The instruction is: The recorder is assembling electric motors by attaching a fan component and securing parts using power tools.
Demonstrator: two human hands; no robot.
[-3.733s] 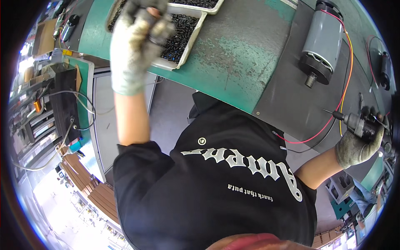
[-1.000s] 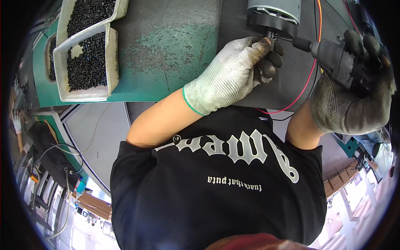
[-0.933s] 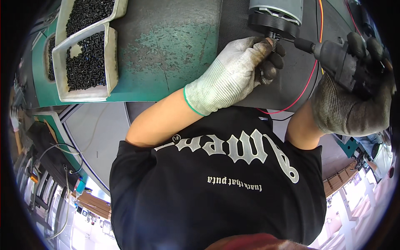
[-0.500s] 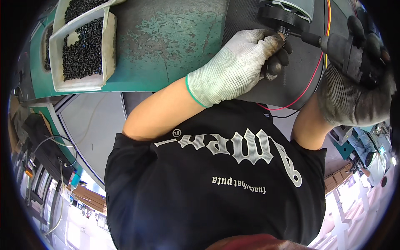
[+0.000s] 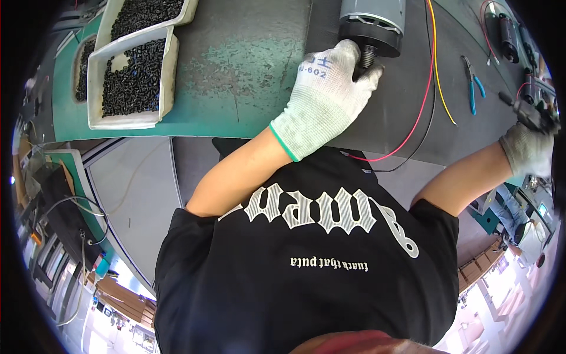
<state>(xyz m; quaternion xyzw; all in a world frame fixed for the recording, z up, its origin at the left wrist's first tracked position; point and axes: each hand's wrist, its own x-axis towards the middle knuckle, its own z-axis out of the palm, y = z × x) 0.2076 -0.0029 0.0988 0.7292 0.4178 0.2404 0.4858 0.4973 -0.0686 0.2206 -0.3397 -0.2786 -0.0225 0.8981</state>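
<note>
A grey cylindrical motor [image 5: 372,10] with a black end cap [image 5: 368,36] lies at the top centre. From the cap a threaded shaft [image 5: 367,57] points toward me. My left hand [image 5: 333,76], in a white knit glove with a green cuff edge, grips the motor at its shaft end. Its thumb and index finger sit either side of the shaft; the other fingers are hidden underneath. Far to the right, my right hand [image 5: 527,150], in a dirty grey glove, holds a dark power driver [image 5: 533,115], partly blurred near the picture's rim.
White bins [image 5: 166,76] of small black parts stand on the worn green bench [image 5: 203,121] at left. Red [image 5: 420,121] and yellow [image 5: 437,71] wires run beside the motor. Blue-handled pliers [image 5: 473,91] lie to their right. More dark cylinders [image 5: 507,38] rest at the far right.
My right hand has carried the power driver away from the shaft, out to the right. My left hand has shifted slightly left and opened its thumb from the shaft. The pliers are now uncovered.
</note>
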